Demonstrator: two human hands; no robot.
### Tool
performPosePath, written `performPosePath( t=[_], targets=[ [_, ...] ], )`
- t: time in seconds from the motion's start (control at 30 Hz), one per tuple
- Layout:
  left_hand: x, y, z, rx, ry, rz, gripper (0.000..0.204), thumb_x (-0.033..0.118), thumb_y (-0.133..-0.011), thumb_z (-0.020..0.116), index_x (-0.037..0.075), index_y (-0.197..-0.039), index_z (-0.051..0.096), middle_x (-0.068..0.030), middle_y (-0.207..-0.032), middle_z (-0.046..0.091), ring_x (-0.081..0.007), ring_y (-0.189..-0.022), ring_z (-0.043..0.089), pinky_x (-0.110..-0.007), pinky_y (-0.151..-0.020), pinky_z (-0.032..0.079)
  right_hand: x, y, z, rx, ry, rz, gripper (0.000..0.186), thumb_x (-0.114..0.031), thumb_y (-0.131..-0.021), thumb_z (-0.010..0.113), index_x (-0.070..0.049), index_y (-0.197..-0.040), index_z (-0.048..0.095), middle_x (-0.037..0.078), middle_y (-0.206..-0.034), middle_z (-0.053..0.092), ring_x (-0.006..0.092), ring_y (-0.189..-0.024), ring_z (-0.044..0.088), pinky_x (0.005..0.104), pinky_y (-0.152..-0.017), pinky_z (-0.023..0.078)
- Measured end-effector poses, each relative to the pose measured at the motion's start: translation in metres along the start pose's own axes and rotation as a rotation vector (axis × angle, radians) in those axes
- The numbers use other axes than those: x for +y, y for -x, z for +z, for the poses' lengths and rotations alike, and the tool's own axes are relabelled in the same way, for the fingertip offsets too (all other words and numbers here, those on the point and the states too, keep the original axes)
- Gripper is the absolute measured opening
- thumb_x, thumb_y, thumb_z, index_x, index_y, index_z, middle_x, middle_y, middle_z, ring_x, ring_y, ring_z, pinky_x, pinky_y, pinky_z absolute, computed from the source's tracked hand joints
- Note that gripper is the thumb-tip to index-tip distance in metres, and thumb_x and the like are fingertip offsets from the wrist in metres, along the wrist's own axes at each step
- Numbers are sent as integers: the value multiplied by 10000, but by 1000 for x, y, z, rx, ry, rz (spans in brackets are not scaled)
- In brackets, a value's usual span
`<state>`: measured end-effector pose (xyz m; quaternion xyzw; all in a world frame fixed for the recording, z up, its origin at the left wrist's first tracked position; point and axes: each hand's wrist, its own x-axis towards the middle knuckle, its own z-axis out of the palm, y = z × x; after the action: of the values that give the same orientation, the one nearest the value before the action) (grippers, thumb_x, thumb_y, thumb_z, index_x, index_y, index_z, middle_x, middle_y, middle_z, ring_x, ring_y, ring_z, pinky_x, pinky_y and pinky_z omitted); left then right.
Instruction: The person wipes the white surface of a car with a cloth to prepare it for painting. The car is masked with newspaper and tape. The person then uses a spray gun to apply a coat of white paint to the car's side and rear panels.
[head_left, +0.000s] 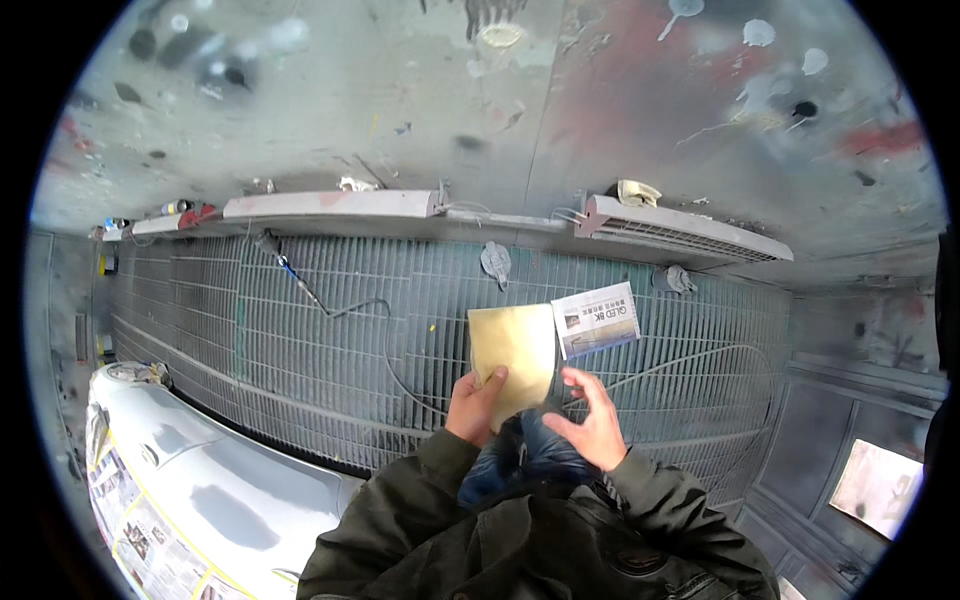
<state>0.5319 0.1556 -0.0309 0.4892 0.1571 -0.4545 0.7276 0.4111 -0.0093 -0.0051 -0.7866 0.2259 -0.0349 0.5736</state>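
Observation:
A flat, pale yellow cloth-like sheet (513, 350) is in my left hand (475, 402), thumb on top and the other fingers underneath it. To its right, my right hand (592, 422) is empty, with fingers curved and apart. A piece of printed newspaper (597, 320) lies just beyond my right hand, its left edge close to the yellow sheet. Whether the two touch, I cannot tell.
Beneath me is a metal floor grating (420, 290). A spray gun (270, 245) with a hose (395, 365) lies on it. Crumpled rags (495, 262) lie farther off. A white car panel (240, 480), partly masked, stands at left. Long heater-like housings (690, 228) line the wall.

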Motion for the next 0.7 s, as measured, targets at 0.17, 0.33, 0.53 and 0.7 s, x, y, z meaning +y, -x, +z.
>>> performPosePath(
  t=[0.17,0.33,0.53,0.7],
  targets=[
    [-33,58,-73,-106,-288,-143,284,193,-970,620,-42,-1129,649,-75,-1056,684,-133,-905,640,-295,-802,512,27,10,62,-25,-696,443,168,-135,-901,721,14,-963,677,-21,-774,656,62,-651,568,214,-657,492],
    [-50,123,-159,48,-47,-161,325,190,-954,639,-51,-1172,621,-89,-1077,687,-168,-952,654,-312,-842,514,22,28,132,-269,-543,521,215,-187,-926,699,-15,-803,659,-24,-684,601,41,-555,518,206,-506,411],
    [-99,174,-236,7,738,198,672,394,-899,681,-37,-1368,464,-137,-1272,605,-233,-1156,592,-398,-989,466,-18,1,197,-469,-557,550,173,-174,-927,695,-3,-904,690,-27,-746,624,39,-624,546,214,-561,445],
    [-69,173,-283,-102,435,278,983,335,-739,853,-26,-1482,320,-132,-1452,464,-237,-1320,475,-387,-1105,367,-56,-33,237,-1152,-233,237,192,-197,-916,712,-9,-949,697,-50,-711,580,23,-647,477,225,-566,398]
  ],
)
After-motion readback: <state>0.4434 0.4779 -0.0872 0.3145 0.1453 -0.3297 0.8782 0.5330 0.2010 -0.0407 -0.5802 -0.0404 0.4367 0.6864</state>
